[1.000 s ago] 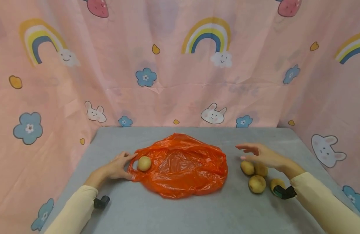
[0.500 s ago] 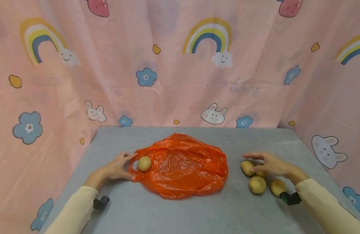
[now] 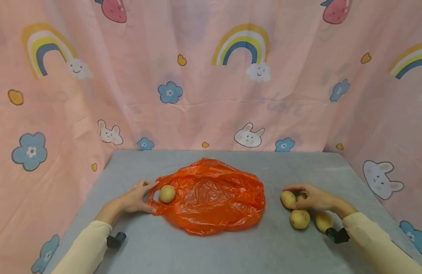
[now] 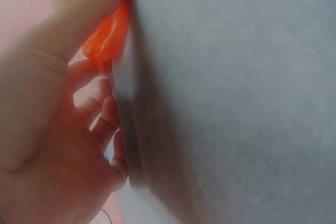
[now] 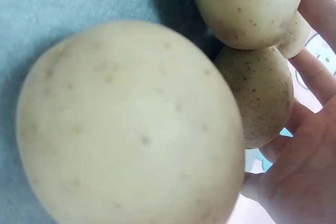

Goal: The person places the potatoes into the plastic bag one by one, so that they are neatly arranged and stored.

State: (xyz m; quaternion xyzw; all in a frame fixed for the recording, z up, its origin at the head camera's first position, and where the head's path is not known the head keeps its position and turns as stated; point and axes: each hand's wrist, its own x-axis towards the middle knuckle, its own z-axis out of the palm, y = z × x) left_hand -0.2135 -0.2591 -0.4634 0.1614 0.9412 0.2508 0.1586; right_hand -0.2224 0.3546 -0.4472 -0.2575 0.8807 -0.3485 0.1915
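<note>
Pink printed curtain (image 3: 204, 110) behind grey table (image 3: 231, 251). Orange bag (image 3: 212, 222) mid-table: likely light, limp, slippery; best bunched to grip. Left hand (image 3: 133, 198): thumb and forefinger spread, touching bag's left end. Right hand (image 3: 316, 197): fingers round cluster's leftmost potato (image 3: 287, 199), grip unclear; probably firm, hold its middle.

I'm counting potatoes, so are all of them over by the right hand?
No, one potato rests on the orange bag, near the left hand.
</note>
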